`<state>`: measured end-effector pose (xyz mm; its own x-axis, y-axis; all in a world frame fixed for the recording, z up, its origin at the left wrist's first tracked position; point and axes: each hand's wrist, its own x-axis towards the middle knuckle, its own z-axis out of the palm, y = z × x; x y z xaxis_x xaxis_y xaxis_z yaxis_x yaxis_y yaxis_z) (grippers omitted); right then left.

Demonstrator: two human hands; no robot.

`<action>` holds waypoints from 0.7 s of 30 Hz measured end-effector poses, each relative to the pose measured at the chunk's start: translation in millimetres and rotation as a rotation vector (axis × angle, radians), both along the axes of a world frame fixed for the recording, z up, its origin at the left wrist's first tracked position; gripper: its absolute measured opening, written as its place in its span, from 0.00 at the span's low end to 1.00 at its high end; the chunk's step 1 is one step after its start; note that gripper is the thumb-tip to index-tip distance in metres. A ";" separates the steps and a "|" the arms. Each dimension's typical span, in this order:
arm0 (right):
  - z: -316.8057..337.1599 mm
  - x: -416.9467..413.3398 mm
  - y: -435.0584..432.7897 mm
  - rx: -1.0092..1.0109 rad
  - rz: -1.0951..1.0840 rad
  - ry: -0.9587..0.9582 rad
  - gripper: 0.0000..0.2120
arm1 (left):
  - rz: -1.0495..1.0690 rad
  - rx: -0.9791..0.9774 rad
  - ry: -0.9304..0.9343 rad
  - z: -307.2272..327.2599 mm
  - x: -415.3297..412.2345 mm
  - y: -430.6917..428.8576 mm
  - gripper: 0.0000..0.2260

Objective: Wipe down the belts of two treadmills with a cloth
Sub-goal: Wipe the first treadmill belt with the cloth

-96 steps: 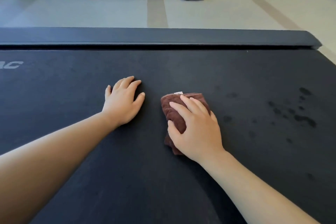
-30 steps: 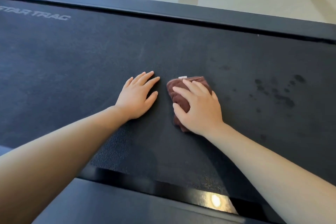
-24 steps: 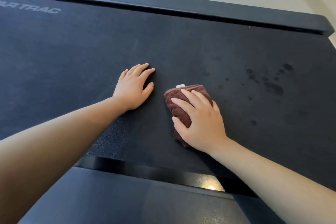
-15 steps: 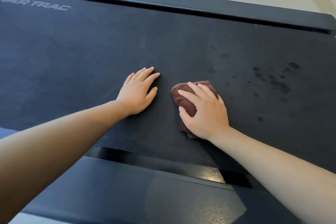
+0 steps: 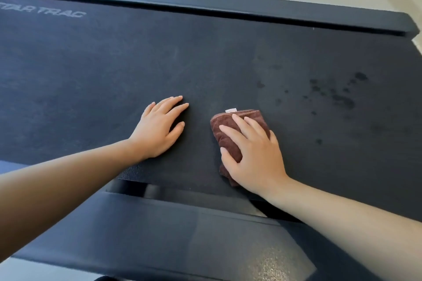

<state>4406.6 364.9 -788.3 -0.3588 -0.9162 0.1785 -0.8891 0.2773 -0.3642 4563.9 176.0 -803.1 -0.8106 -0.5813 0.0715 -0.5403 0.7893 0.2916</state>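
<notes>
Cloth: the folded brown terry cloth (image 5: 225,126) lies on the black textured treadmill belt (image 5: 205,64), near its close edge.
Right hand: the right hand (image 5: 253,155) presses the cloth flat, fingers straight and spread.
Left hand: the left hand (image 5: 159,130) lies flat on the belt, holding nothing.
Technique: probably even palm pressure and overlapping strokes toward the dark spots (image 5: 340,98) rightward.

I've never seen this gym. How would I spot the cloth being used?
Look at the wide black treadmill belt filling the view. Near its closer edge, the cloth lies under the right hand. It is the only brown, fuzzy thing, folded, with a white tag at its far edge.
</notes>
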 end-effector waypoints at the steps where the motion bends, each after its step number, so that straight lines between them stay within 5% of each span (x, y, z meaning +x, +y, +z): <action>1: -1.3 -1.1 10.3 -0.012 0.000 0.008 0.21 | -0.001 0.001 0.003 -1.1 -4.6 1.1 0.21; 8: -2.8 -23.6 29.5 -0.030 -0.064 -0.005 0.21 | -0.065 0.001 -0.018 -5.2 -56.4 9.3 0.23; 21: -7.9 -137.3 -101.6 0.045 -0.372 0.013 0.23 | -0.022 -0.030 -0.014 -9.4 -95.4 -8.7 0.24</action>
